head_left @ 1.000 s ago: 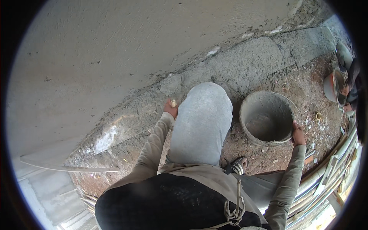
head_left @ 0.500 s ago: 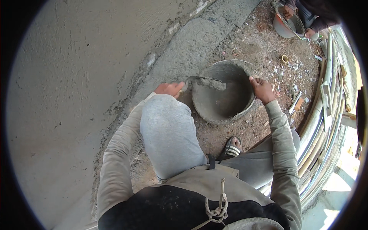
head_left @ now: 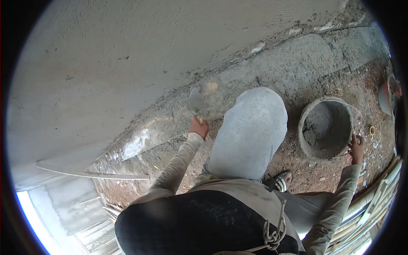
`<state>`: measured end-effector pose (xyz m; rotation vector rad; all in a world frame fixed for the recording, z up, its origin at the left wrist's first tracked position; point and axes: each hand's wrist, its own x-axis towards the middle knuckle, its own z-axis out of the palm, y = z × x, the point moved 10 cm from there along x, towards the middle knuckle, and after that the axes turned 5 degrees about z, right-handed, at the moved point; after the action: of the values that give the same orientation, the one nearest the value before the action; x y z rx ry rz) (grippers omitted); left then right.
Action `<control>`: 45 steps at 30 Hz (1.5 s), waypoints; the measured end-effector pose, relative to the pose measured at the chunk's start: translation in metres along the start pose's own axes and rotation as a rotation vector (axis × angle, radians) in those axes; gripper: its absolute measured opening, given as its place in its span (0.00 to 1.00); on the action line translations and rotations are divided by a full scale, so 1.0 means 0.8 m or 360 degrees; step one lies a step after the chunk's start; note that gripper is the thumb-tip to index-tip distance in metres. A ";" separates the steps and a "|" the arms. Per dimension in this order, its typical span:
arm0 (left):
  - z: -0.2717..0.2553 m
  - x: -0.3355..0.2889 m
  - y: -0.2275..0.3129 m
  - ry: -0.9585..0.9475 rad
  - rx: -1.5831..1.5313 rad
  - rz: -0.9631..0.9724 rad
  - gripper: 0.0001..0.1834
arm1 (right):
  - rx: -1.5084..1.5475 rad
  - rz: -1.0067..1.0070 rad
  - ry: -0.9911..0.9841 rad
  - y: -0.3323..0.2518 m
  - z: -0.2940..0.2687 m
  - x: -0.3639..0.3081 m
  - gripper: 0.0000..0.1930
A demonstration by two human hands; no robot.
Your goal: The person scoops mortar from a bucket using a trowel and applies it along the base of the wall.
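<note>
My left hand (head_left: pixel 198 126) grips the handle of a trowel (head_left: pixel 195 102) whose blade carries grey mortar and is pressed against the rough base of the plastered wall (head_left: pixel 140 55). At the right, my right hand (head_left: pixel 356 148) holds the rim of a round grey bucket (head_left: pixel 307 111) with wet mortar in its bottom. My bent knee in grey trousers (head_left: pixel 250 127) lies between the two hands.
My sandalled foot (head_left: pixel 280 182) rests on reddish rubble ground. A long thin strip (head_left: pixel 93 174) leans along the wall's foot at the left. Poles (head_left: pixel 374 199) run along the right edge. A round pan (head_left: pixel 384 97) sits at the far right.
My left hand has carried the trowel from the bucket over to the wall's base on the left. My right hand has stayed on the bucket's rim. The view has swung left.
</note>
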<state>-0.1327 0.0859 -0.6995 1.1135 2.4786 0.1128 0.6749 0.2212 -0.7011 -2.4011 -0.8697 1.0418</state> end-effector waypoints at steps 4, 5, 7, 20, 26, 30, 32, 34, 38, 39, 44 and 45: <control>-0.025 0.032 -0.029 -0.0031 0.0158 -0.0066 0.26 | -0.0425 -0.0114 -0.0161 0.008 0.010 0.052 0.44; -0.019 0.045 -0.024 -0.0027 0.0147 -0.0066 0.26 | -0.0389 -0.0073 -0.0162 0.024 0.012 0.063 0.46; -0.007 0.071 -0.011 -0.0030 0.0276 -0.0007 0.26 | -0.0390 -0.0031 -0.0007 0.039 -0.002 0.082 0.46; 0.130 0.079 0.065 -0.0455 -0.0492 0.0084 0.23 | -0.1109 -0.0161 -0.0018 -0.005 -0.051 -0.025 0.37; 0.131 0.119 0.125 -0.0670 -0.0705 -0.0017 0.21 | -0.1170 -0.0290 0.0028 -0.040 -0.041 -0.036 0.35; 0.132 0.144 0.146 -0.0815 -0.0911 -0.0022 0.26 | -0.1199 -0.0392 0.0185 -0.064 -0.049 -0.049 0.33; 0.124 0.135 0.160 -0.0743 -0.0877 0.0042 0.29 | -0.1143 -0.0399 0.0166 -0.068 -0.050 -0.060 0.34; 0.112 0.124 0.174 -0.0614 -0.0810 0.0171 0.28 | -0.1053 -0.0392 0.0098 -0.077 -0.041 -0.079 0.36; 0.083 0.106 0.186 -0.0487 -0.0671 0.0448 0.28 | -0.1108 -0.0303 0.0101 -0.099 -0.029 -0.089 0.43; 0.076 0.101 0.204 -0.0498 -0.0643 0.0533 0.28 | -0.1079 -0.0333 0.0199 -0.093 -0.036 -0.081 0.45; 0.032 0.056 0.331 -0.0572 -0.0373 0.1012 0.27 | -0.1051 -0.0150 0.0144 -0.113 -0.033 -0.096 0.49; 0.031 0.041 0.361 -0.0612 -0.0311 0.1129 0.27 | -0.1012 -0.0161 0.0119 -0.112 -0.030 -0.095 0.49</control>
<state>0.0590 0.3031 -0.6637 1.6867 1.6186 0.3034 0.6172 0.2336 -0.5965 -2.8293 -1.4498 0.6977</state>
